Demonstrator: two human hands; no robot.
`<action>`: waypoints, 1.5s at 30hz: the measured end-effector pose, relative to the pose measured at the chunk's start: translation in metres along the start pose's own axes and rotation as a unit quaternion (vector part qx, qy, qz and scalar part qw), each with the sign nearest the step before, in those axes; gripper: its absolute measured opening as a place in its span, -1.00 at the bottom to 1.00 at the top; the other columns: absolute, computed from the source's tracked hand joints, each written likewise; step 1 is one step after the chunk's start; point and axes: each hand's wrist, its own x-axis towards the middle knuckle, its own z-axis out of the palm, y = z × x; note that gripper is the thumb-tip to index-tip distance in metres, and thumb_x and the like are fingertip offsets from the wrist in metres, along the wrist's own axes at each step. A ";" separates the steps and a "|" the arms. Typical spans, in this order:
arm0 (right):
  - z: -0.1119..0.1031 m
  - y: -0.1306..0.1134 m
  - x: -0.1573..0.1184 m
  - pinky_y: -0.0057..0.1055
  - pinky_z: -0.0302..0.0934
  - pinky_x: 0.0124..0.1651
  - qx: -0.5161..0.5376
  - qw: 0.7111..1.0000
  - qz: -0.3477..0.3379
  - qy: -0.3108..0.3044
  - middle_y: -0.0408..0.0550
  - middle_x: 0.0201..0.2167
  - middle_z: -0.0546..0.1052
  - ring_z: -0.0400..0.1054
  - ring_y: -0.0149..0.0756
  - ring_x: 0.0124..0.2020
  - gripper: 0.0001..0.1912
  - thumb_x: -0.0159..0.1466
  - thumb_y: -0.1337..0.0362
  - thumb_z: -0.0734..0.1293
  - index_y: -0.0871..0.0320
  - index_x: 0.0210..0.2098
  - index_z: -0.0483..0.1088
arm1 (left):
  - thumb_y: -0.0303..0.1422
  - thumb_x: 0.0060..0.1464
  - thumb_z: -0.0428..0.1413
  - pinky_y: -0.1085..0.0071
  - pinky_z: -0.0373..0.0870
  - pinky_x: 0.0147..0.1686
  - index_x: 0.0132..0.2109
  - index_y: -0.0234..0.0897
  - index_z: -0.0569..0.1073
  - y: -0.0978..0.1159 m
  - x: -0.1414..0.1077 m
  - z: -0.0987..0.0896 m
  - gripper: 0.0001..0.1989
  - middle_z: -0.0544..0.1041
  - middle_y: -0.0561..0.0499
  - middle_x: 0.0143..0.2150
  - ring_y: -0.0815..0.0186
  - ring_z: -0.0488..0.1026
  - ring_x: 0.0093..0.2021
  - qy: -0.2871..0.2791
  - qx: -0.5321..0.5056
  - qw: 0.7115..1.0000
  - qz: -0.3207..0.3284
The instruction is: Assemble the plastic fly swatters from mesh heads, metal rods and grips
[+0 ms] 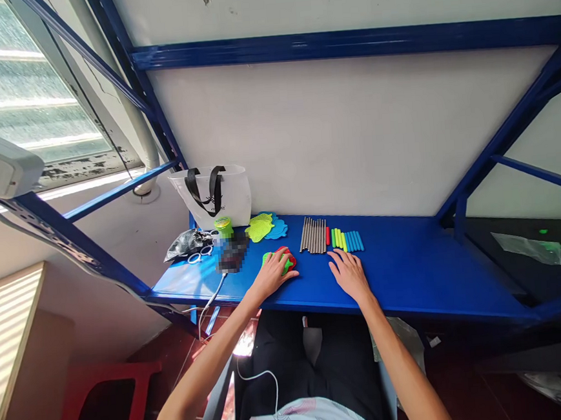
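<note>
My left grip (277, 276) and right grip (350, 276) lie spread, pinching nothing.
The left covers a red-green plastic piece (288, 256); the right rests near colour-sorted sticks (347, 241) on the blue steel shelf (426, 276).

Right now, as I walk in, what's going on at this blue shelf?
A person is at a blue metal shelf. Their left hand rests on a red-and-green plastic piece. Their right hand lies on the shelf, just in front of a row of coloured sticks beside a row of grey metal rods.
</note>
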 end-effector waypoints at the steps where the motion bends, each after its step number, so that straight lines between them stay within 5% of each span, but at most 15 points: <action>1: -0.003 -0.002 -0.001 0.25 0.15 0.55 0.009 1.000 -0.013 -0.009 0.06 0.52 0.45 0.32 0.06 0.52 -0.35 0.67 -0.02 -0.05 -0.08 0.47 0.47 | 0.08 0.50 0.17 -0.04 0.34 0.46 0.42 -0.03 0.46 -0.003 0.003 -0.004 -0.46 0.37 -0.20 0.57 -0.06 0.36 0.53 -0.013 -0.021 1.000 0.016; 4: -0.012 -0.007 -0.002 0.23 0.04 0.62 0.029 0.997 -0.056 -0.048 -0.09 0.61 0.33 0.22 -0.04 0.60 -0.35 0.69 -0.04 -0.08 -0.19 0.54 0.38 | 0.10 0.47 0.19 0.03 0.35 0.49 0.40 0.04 0.55 -0.010 0.011 -0.017 -0.48 0.35 -0.12 0.61 -0.03 0.35 0.55 -0.071 -0.069 0.992 0.082; 7: -0.015 -0.010 0.002 0.22 0.01 0.62 0.026 0.996 -0.054 -0.068 -0.11 0.64 0.27 0.20 -0.06 0.60 -0.35 0.69 -0.09 -0.08 -0.22 0.61 0.26 | 0.11 0.48 0.18 -0.06 0.12 0.61 0.28 0.07 0.66 -0.010 0.013 -0.024 -0.56 0.45 -0.06 0.53 -0.03 0.35 0.54 -0.086 -0.058 0.987 0.123; 10: -0.012 -0.015 0.012 0.21 0.07 0.59 0.012 0.997 -0.038 -0.069 -0.10 0.66 0.24 0.23 -0.02 0.58 -0.33 0.68 -0.13 -0.08 -0.22 0.63 0.22 | 0.10 0.51 0.13 -0.17 0.03 0.61 0.34 0.05 0.63 -0.002 0.005 -0.020 -0.52 0.47 -0.14 0.49 -0.08 0.37 0.49 -0.021 -0.014 0.999 0.046; 17: 0.001 -0.018 0.011 0.16 0.07 0.62 0.045 0.996 -0.035 -0.071 0.01 0.62 0.31 0.18 0.05 0.61 -0.22 0.65 -0.27 -0.03 -0.03 0.63 0.27 | 0.16 0.47 0.14 -0.23 0.25 0.43 0.42 -0.06 0.51 0.003 -0.021 0.004 -0.40 0.46 -0.26 0.45 -0.20 0.36 0.46 0.068 0.033 0.984 -0.162; 21: 0.005 -0.015 0.000 0.07 0.15 0.61 0.090 0.994 -0.007 -0.061 0.04 0.61 0.33 0.19 0.04 0.62 -0.19 0.65 -0.28 -0.01 0.03 0.62 0.29 | 0.08 0.49 0.17 -0.09 0.39 0.37 0.33 -0.14 0.53 -0.007 -0.023 0.009 -0.48 0.51 -0.25 0.39 -0.16 0.40 0.45 0.079 0.025 0.983 -0.162; 24: 0.009 -0.014 0.001 0.08 0.13 0.63 0.083 0.995 -0.010 -0.057 0.03 0.62 0.31 0.18 0.04 0.63 -0.19 0.64 -0.28 0.01 0.02 0.64 0.27 | 0.03 0.49 0.19 -0.19 0.33 0.43 0.30 -0.11 0.54 -0.005 -0.019 0.014 -0.55 0.52 -0.24 0.39 -0.17 0.41 0.46 0.097 0.025 0.984 -0.148; 30: 0.014 -0.009 0.017 0.08 0.00 0.69 0.020 0.996 -0.035 -0.075 0.06 0.67 0.19 0.07 -0.01 0.68 -0.20 0.66 -0.22 0.02 0.08 0.69 0.14 | -0.15 0.52 0.18 -0.09 0.40 0.44 0.34 -0.10 0.52 0.031 0.022 0.031 -0.63 0.51 -0.21 0.40 -0.08 0.44 0.43 0.092 -0.003 0.995 -0.048; 33: 0.016 -0.006 0.024 0.07 0.00 0.68 0.005 0.996 -0.049 -0.075 0.08 0.67 0.19 0.05 -0.03 0.69 -0.23 0.67 -0.17 0.00 0.10 0.68 0.16 | -0.14 0.54 0.14 -0.24 0.18 0.57 0.45 -0.05 0.47 0.041 0.063 0.041 -0.55 0.37 -0.22 0.57 -0.12 0.29 0.58 0.052 0.004 0.999 0.004; 36: 0.016 -0.005 0.026 0.08 -0.01 0.68 0.013 0.996 -0.051 -0.075 0.10 0.66 0.21 0.07 -0.04 0.68 -0.24 0.68 -0.15 0.00 0.11 0.67 0.17 | -0.06 0.57 0.08 -0.41 0.03 0.59 0.57 0.02 0.38 0.034 0.099 0.051 -0.45 0.18 -0.18 0.70 -0.23 0.05 0.70 -0.023 0.000 1.000 0.001; 40: 0.014 -0.006 0.025 0.08 -0.04 0.70 0.045 0.995 -0.036 -0.078 0.11 0.66 0.19 0.06 -0.06 0.68 -0.23 0.67 -0.14 0.02 0.15 0.68 0.15 | 0.02 0.61 -0.05 -0.41 -0.05 0.61 0.65 0.15 0.26 0.015 0.122 0.062 -0.40 0.14 -0.08 0.73 -0.19 -0.01 0.72 -0.109 -0.025 0.993 0.027; 45: 0.012 -0.007 0.019 0.14 0.05 0.68 0.061 0.995 -0.041 -0.067 0.11 0.64 0.24 0.13 -0.01 0.66 -0.28 0.68 -0.09 0.05 0.11 0.67 0.19 | 0.04 0.63 -0.16 -0.32 -0.02 0.62 0.69 0.10 0.17 0.005 0.125 0.075 -0.36 0.09 -0.09 0.74 -0.15 -0.03 0.73 -0.110 -0.036 0.993 0.021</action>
